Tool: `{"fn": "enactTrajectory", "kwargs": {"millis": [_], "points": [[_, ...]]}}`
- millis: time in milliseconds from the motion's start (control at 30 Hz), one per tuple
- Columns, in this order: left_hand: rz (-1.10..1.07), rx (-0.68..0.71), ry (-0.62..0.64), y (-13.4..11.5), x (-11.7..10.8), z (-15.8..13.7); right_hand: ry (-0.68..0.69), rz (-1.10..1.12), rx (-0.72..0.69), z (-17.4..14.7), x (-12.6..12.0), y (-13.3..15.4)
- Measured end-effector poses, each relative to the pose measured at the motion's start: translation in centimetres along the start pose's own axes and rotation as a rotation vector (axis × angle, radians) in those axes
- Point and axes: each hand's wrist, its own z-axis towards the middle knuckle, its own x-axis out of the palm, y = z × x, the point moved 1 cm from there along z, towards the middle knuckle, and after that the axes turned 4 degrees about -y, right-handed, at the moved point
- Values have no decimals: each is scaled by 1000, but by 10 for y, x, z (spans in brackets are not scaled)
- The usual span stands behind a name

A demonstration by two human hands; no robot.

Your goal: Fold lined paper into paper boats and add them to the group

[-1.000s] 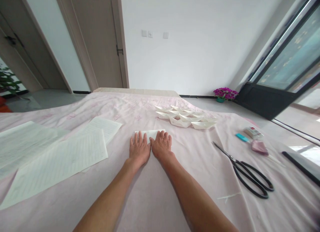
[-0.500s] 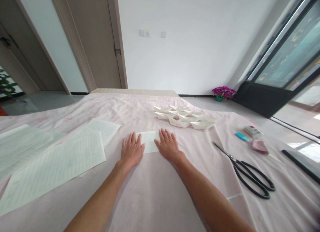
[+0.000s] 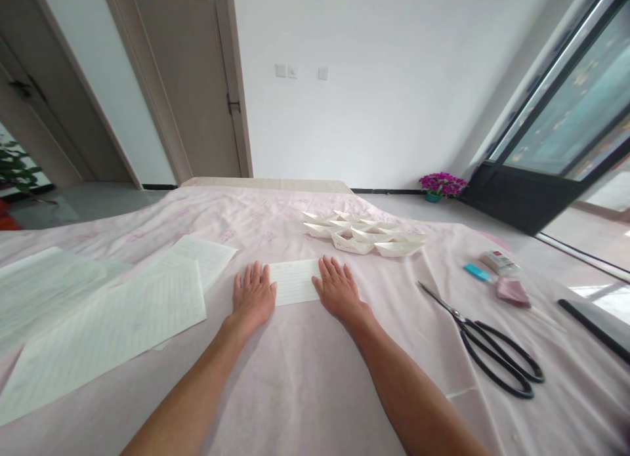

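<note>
A folded strip of lined white paper (image 3: 294,281) lies flat on the pink sheet (image 3: 305,390). My left hand (image 3: 252,296) rests palm down on its left end, fingers spread. My right hand (image 3: 338,289) presses flat on its right end. Between the hands the middle of the paper shows. Just beyond it sits a cluster of several white folded paper boats (image 3: 361,235).
Loose lined paper sheets (image 3: 113,325) lie to the left. Black scissors (image 3: 492,348) lie to the right, with a teal eraser (image 3: 476,271), a small box (image 3: 499,260) and a pink item (image 3: 512,290) behind them. A dark flat object (image 3: 593,325) is at the right edge.
My hands were side by side over the paper; they have slid apart to the left and right, uncovering the middle of the paper.
</note>
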Motion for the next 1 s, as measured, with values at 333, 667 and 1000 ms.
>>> {"fn": "enactTrajectory", "kwargs": {"millis": [333,667,1000], "points": [[-182,154,-44,-77,13,11,-27,-20,-15,-2,4,-2],[-73,94,-48,-8,13,11,15,-19,2,-4,-5,-11],[-2,25,-102,22,15,-13,-19,51,64,-7,-8,-28]]}}
